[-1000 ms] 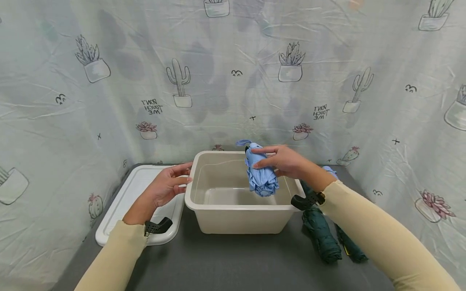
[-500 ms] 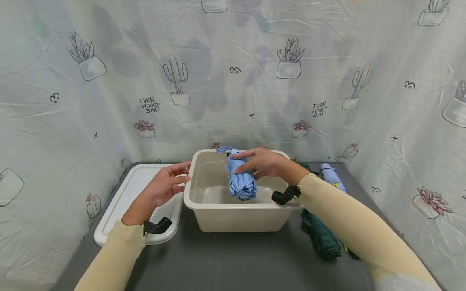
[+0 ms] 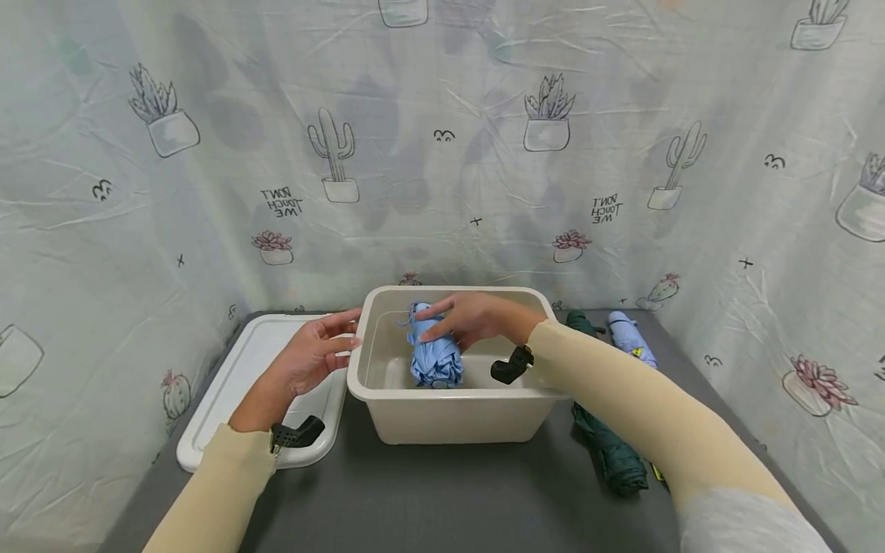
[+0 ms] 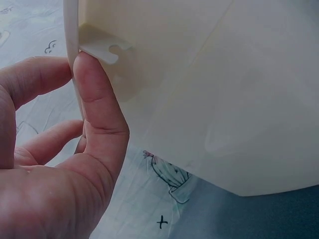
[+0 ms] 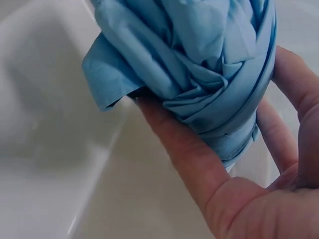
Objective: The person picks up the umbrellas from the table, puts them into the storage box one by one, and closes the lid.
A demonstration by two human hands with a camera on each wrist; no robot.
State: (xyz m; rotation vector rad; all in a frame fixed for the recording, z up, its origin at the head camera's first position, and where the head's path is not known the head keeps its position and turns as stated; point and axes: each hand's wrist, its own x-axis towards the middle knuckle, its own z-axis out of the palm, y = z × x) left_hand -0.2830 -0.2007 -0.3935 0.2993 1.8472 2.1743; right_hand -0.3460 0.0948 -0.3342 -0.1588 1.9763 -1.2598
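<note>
In the head view a beige plastic storage bin (image 3: pixel 456 418) stands upright on the grey table. My left hand (image 3: pixel 311 355) holds its left rim; the left wrist view shows the thumb (image 4: pixel 99 99) below the rim and the fingers on its other side. Inside the bin, toward its left, my right hand (image 3: pixel 480 316) grips a rolled light-blue folding umbrella (image 3: pixel 437 362) with a wrist loop at its far end. From the right wrist view, thumb and fingers curl round the umbrella's blue cloth (image 5: pixel 199 64). Whether the umbrella touches the bin's floor I cannot tell.
A white lid (image 3: pixel 228 384) lies flat left of the bin. To the right lie a dark green folding umbrella (image 3: pixel 611 453) and a light-blue one (image 3: pixel 631 338), partly hidden by my right sleeve. A cactus-print curtain (image 3: pixel 442 177) hangs behind and at both sides.
My right hand has carried the blue umbrella leftward and lower into the bin. The left hand stays at the rim. More of the umbrellas on the right shows past the sleeve.
</note>
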